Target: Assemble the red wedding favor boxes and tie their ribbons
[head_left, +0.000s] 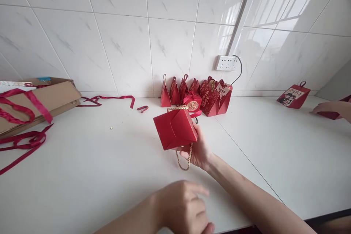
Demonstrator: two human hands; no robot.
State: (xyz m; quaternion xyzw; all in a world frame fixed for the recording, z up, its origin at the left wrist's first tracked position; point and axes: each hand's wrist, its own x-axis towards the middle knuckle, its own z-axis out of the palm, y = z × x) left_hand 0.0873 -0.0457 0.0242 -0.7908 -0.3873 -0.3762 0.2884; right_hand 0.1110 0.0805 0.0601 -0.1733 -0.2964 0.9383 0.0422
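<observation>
Right hand [197,150] pinches red box [175,128] from behind, fingers pressed on its far side. Box is off the counter [82,161], folded base facing the camera. Gold cord [182,161] loops below the box.

Left hand [181,204] is nearer than the box, low, half curled; grip unclear, nothing seen in it.

Step, by my reading: assembling the box, base closed. Next calls for the free hand at the flaps.

Box contents hidden. Beyond the box, a row of boxes [208,97] stands closed. Left of the box: ribbon [109,98], carton [46,98]. Right of the box: another person's hand [329,109].
</observation>
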